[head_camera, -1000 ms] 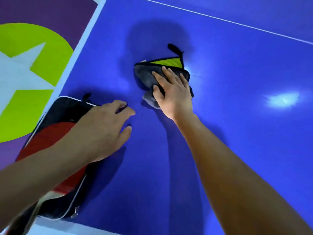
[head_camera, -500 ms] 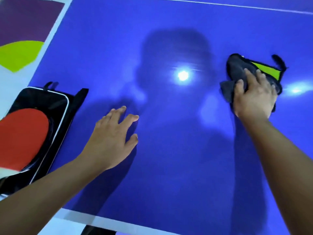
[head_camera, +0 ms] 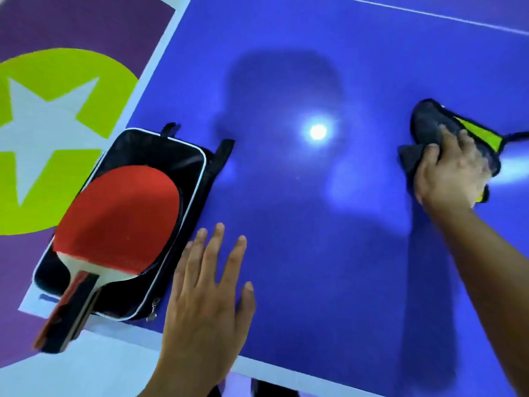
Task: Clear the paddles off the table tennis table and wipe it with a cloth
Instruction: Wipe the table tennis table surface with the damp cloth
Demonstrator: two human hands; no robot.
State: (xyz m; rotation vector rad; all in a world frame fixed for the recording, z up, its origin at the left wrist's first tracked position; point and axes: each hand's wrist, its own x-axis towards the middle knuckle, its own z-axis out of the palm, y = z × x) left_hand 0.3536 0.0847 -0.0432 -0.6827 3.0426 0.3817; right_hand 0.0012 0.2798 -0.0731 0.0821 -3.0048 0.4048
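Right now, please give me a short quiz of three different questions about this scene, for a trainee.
1. True or false: the red paddle lies on the black case.
2. Which hand holds the cloth? A: the left. B: the right. C: neither.
3. Fill in: the case sits at the near ___ corner of the blue table.
Key: 1 true; 2 B, the right hand; 3 left.

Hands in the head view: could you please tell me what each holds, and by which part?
Right hand grips the cloth by its bunched left fold, palm on top; left hand holds nothing.
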